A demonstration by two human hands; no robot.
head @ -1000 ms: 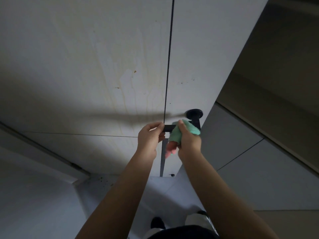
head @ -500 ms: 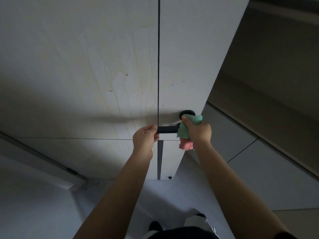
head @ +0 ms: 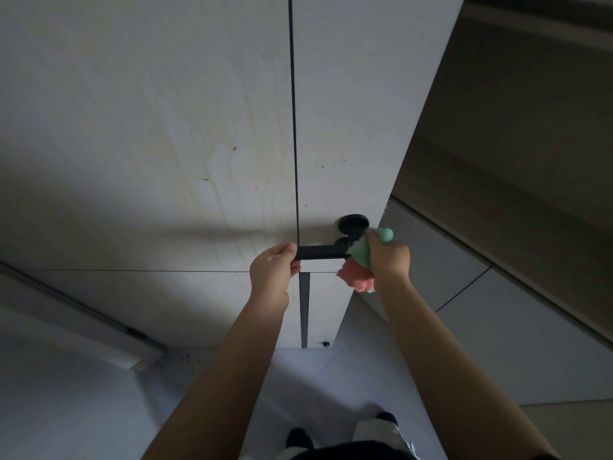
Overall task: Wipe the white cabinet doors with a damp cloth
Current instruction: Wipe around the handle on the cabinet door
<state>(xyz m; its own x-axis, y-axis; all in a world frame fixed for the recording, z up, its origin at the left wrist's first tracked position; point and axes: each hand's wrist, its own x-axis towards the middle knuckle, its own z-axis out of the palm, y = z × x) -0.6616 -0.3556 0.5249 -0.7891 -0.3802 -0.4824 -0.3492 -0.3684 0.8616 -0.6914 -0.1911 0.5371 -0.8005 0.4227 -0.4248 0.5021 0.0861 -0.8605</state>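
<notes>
We are only at the handle (head: pixel 320 252): our left hand (head: pixel 272 272) pinches its free end, our right hand (head: pixel 386 257) grips the cloth (head: pixel 360 252) bunched at its base, centre-right, while the stained doors (head: pixel 199 134) above look unwiped.

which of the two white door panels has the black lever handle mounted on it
The right-hand panel, right of the dark vertical seam: the handle's round base sits on it. The left panel carries only yellowish drip stains.

The scene is dim, with the brightest zone on the white cabinet doors (head: pixel 199 111) toward 11 o'clock. A soft horizontal shadow crosses the doors near centre. Wide-angle distortion bends lines toward the edges; focus is adequate.
</notes>
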